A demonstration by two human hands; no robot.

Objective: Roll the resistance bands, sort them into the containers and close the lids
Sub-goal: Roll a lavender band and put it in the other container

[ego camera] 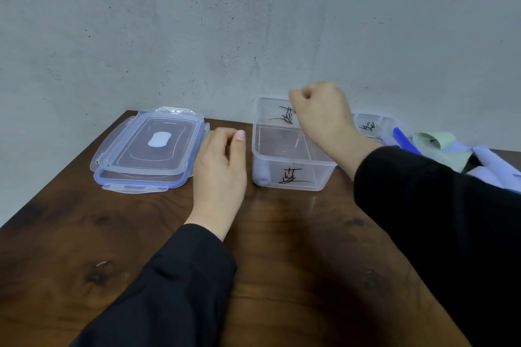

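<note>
The right hand [321,113] hangs over the open container [293,175], fingers curled, holding nothing I can see. The left hand [222,166] rests relaxed beside it. One rolled band [262,173] lies inside; the unrolled bands [485,160] wait at the right. Better roll each one tightly so it fits.

On counter [282,234]: two stacked lids [149,146] at 10 o'clock, open tub [290,160] at 12 holding roll [262,173], second tub [369,125] with loose bands [451,155] at 2.
</note>
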